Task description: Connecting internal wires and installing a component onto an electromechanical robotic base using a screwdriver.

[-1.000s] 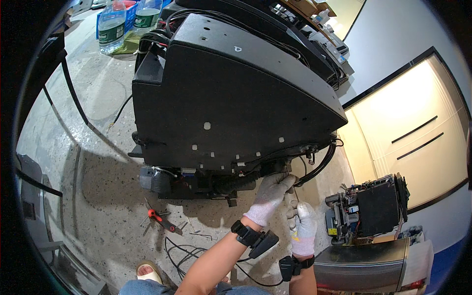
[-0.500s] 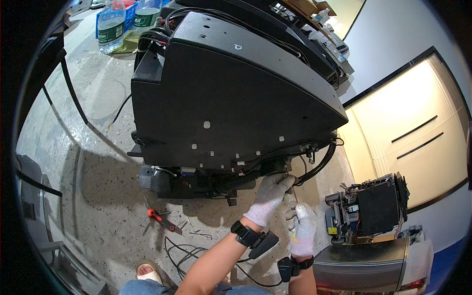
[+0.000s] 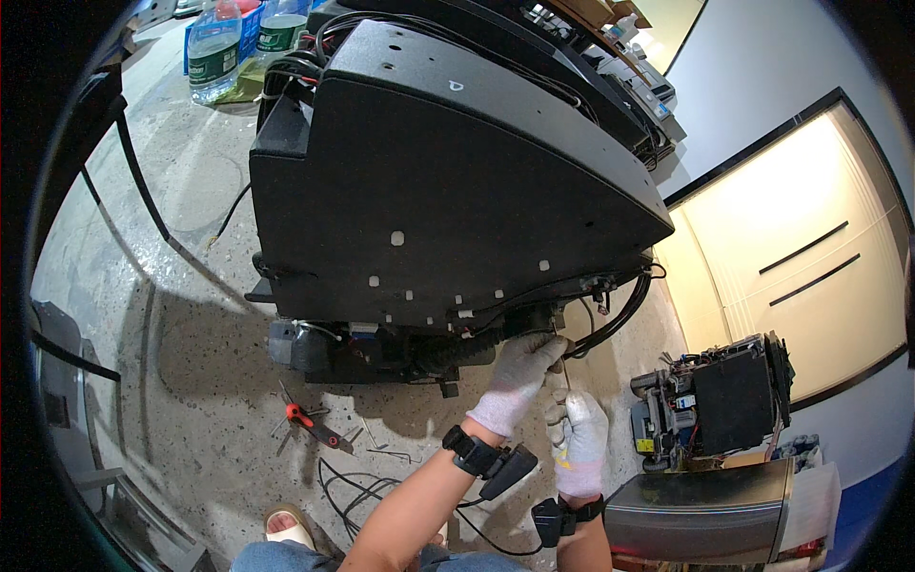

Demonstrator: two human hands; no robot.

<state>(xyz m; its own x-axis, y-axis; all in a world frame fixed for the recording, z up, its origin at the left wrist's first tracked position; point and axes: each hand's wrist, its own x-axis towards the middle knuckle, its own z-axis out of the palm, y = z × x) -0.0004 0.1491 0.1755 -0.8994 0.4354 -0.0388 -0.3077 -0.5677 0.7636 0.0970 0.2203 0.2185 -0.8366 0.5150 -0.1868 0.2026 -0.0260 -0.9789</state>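
Observation:
A large black machine body point(image 3: 457, 200) lies tipped, its flat black panel facing me and a corrugated black hose point(image 3: 453, 357) along its lower edge. My left hand point(image 3: 519, 372), in a white glove, reaches to that edge beside the thick black cables point(image 3: 620, 319). Its fingers are pinched together; what is between them is partly hidden. Just below and to the right, my gloved right hand point(image 3: 579, 434) is closed on the lower end of a thin metal rod point(image 3: 567, 375). The rod runs up to the left fingertips. Its far end is hidden.
On the floor lie a red-and-black folding hex key set point(image 3: 315, 426), loose hex keys point(image 3: 391, 454) and a black cable point(image 3: 357, 496). A smaller wheeled machine point(image 3: 720, 400) and a metal-topped box point(image 3: 701, 510) stand at right. Water bottles point(image 3: 213, 62) are at the far left.
My right hand has shifted slightly left, and more of the thin rod shows between the hands. My left hand stays at the machine's lower edge, its fingers still pinched.

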